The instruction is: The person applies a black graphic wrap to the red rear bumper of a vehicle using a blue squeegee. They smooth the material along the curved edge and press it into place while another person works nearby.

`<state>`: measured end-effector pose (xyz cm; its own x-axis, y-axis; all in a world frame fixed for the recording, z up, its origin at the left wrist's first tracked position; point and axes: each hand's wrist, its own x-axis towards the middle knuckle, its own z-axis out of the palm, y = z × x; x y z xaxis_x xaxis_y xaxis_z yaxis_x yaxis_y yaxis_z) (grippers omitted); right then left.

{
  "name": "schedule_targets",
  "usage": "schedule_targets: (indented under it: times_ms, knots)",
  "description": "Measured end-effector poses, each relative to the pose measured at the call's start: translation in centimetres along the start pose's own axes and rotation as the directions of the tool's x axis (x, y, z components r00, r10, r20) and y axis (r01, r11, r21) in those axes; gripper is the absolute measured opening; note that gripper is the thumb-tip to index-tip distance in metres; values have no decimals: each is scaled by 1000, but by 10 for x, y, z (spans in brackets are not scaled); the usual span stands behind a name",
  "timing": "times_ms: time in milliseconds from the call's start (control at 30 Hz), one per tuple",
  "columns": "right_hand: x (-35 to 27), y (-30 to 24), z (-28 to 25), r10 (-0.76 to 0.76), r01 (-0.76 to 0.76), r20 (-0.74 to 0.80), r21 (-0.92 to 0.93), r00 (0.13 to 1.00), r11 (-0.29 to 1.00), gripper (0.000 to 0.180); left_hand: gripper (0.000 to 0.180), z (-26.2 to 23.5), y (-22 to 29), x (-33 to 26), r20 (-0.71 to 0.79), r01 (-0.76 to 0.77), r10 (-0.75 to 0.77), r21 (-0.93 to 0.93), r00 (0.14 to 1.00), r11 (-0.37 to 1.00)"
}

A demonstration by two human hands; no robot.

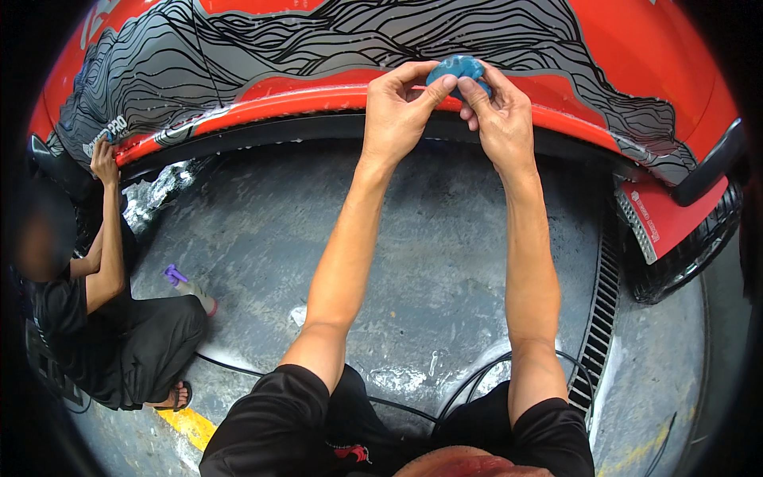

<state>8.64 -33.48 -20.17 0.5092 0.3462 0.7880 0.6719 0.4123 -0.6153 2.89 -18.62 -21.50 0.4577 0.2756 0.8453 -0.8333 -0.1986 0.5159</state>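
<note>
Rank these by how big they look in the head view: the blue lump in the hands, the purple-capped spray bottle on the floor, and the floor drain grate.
1. Floor drain grate
2. Spray bottle
3. Blue lump

The last two look close; the lump is partly hidden by fingers.

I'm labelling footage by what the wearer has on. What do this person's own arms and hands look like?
Both forearms are bare from the shoulder sleeves down. The left hand and right hand wear no gloves, rings or watch that I can see. The short sleeves are black, loose-fitting; a small red and white mark shows on the black clothing below them.
</note>
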Motion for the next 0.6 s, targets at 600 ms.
schedule_targets:
  times_ms: [600]
  knots:
    - [1,-2,1,100,-64,239,-154,966,986,47,18,-30,12,-3,170,-49,17,185,985,982]
